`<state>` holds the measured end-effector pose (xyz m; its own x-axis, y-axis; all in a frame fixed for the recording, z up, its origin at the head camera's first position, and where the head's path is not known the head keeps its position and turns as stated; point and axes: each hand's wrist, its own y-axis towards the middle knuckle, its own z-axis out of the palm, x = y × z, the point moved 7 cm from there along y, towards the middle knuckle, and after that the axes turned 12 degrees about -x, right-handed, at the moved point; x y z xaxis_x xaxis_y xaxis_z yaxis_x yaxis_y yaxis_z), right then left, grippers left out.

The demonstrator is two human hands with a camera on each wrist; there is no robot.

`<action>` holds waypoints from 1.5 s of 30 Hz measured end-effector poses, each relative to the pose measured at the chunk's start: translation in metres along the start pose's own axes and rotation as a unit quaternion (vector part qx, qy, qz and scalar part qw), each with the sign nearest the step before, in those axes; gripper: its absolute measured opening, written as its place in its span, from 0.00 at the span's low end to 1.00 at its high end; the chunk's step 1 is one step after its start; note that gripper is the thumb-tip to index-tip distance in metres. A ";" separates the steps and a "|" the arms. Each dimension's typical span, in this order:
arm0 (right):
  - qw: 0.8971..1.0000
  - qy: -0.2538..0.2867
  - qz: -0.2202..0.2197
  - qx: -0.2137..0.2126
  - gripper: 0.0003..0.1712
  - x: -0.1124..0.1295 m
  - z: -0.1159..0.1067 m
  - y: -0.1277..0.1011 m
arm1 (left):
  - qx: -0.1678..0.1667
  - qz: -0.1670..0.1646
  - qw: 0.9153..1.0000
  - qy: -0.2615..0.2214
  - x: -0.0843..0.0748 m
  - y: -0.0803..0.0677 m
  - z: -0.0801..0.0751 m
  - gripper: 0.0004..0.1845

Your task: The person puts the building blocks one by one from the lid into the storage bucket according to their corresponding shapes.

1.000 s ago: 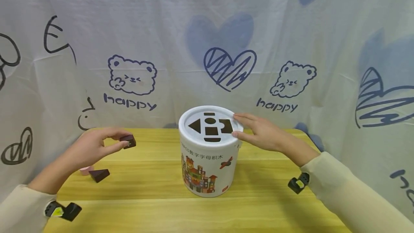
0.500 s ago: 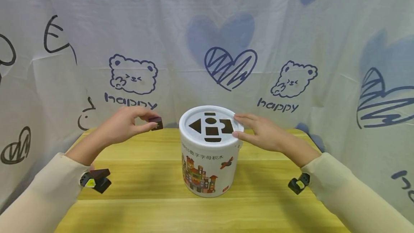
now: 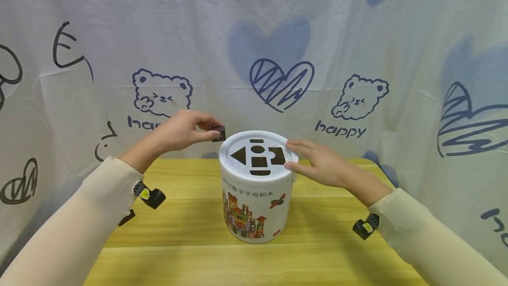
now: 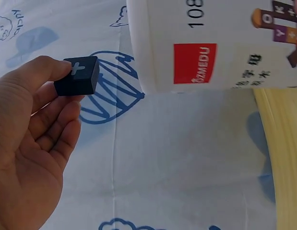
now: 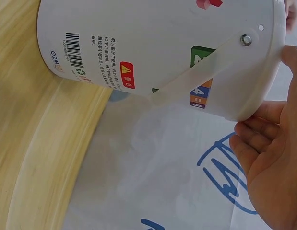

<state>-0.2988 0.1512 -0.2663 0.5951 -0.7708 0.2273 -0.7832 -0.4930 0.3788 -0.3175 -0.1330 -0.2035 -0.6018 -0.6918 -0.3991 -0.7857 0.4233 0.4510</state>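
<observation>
Thumb and fingers of my left hand (image 3: 178, 131) pinch a small dark block (image 3: 218, 133), held up at the left edge of a white bucket's rim. The left wrist view shows a pale plus sign on the block (image 4: 77, 79). The bucket (image 3: 254, 206) stands upright, printed with toy blocks and lettering. Its lid (image 3: 243, 167) has several cut-outs: a triangle, a circle, a square, a notched shape and narrow slots. My right hand (image 3: 323, 164) rests against the right side of the rim, fingers extended. In the right wrist view, its fingertips (image 5: 244, 132) touch the lid's edge.
A dark block (image 3: 127, 218) lies on the yellow wooden table (image 3: 178, 233), mostly hidden by the left sleeve. A white curtain (image 3: 222, 34) with blue hearts and bears hangs behind and at both sides. A translucent handle (image 5: 201, 69) runs along the bucket's side.
My left hand has carried the dark block rightward and upward, from over the table's left part to the bucket's rim. Its sleeve now covers things lying at left. The right hand stays put.
</observation>
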 end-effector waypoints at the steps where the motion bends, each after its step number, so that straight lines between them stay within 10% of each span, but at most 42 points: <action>1: 1.000 0.000 0.001 0.000 0.44 0.000 0.000 0.000 | 0.006 -0.001 1.000 -0.004 -0.002 0.004 0.001 0.16; 27: 1.000 0.006 0.007 0.001 0.45 -0.002 0.002 0.001 | 0.093 0.013 0.995 -0.038 -0.025 0.074 0.048 0.14; 45: 1.000 0.006 0.010 0.003 0.45 -0.002 0.001 0.001 | 0.175 0.049 0.983 0.034 -0.035 0.097 0.075 0.10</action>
<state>-0.3010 0.1513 -0.2675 0.5820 -0.7752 0.2456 -0.7956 -0.4802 0.3695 -0.3838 -0.0242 -0.2052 -0.6762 -0.6692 -0.3082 -0.7320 0.6577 0.1780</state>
